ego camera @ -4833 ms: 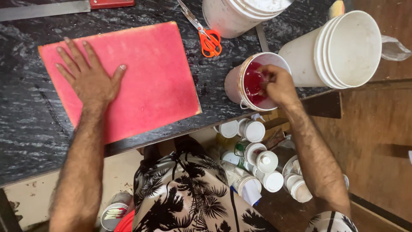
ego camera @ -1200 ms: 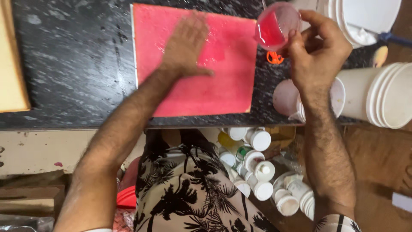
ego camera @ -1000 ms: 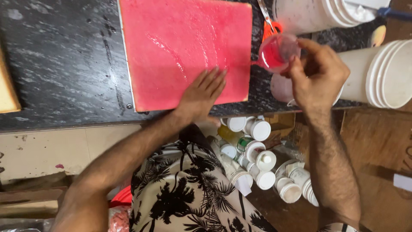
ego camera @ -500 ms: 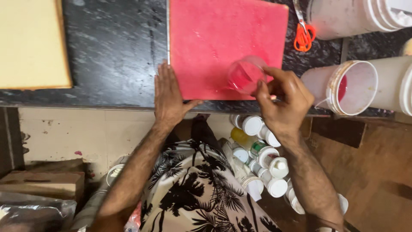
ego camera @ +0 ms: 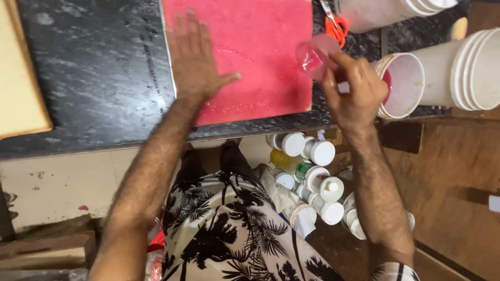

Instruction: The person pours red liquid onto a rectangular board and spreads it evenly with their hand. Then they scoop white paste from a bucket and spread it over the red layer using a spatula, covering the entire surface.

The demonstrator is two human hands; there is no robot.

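— Where does the work stand, going from the left of the frame?

— At the far left a tan board (ego camera: 21,78) lies on the dark bench (ego camera: 99,78). My left hand (ego camera: 195,62) lies flat and open on the left part of the red panel (ego camera: 250,47), fingers spread. The panel already looks wet and red all over, so I judge the coating well along. At its right edge, upper centre, my right hand (ego camera: 354,91) grips a small clear cup (ego camera: 312,54), tilted, with red liquid in it. Some pouring or spreading seems left.

— What can't you make out?

— The panel's top edge is cut off, so I can't judge its far part. The cup is blurred; how much liquid remains is unclear. Right of it, a red-stained white bucket (ego camera: 403,86) hides its contents, and the orange scissors (ego camera: 336,26) are partly out of view.
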